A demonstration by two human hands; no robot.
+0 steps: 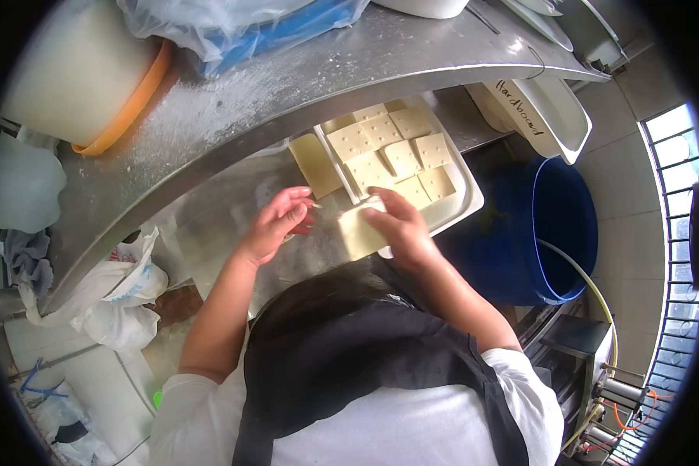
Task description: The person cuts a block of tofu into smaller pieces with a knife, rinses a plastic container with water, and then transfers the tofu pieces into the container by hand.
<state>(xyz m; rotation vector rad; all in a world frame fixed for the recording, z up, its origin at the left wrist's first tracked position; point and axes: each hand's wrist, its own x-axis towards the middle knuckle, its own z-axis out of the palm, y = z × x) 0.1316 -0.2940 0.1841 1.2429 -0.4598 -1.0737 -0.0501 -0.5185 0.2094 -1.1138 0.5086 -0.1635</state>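
Stainless steel runs under everything: a dusty worktop (233, 210) at the middle of the frame, with a curved shelf (303, 74) arching above it from lower left to upper right. On the shelf at upper left stands a white tub (70, 70) with an orange rim.

My right hand (402, 227), just right of centre, is closed on a pale slab (357, 231), fingers over its top and right edge. The slab sits at the near left corner of a white tray (469, 198), overlapping its rim. In the tray, pale dotted squares (384, 151) lie flat and packed edge to edge. Another pale piece (315, 165) lies on the worktop just beside the tray's left wall.

My left hand (276, 225) is left of centre, near the slab but apart from it. Its fingers are curled in narrow, and I cannot tell whether they pinch anything.

At the right of the frame, beyond the worktop's edge, stands a blue bucket (571, 225) with a pale hose (586, 276) over its rim. White plastic bags (124, 291) are bunched at lower left.
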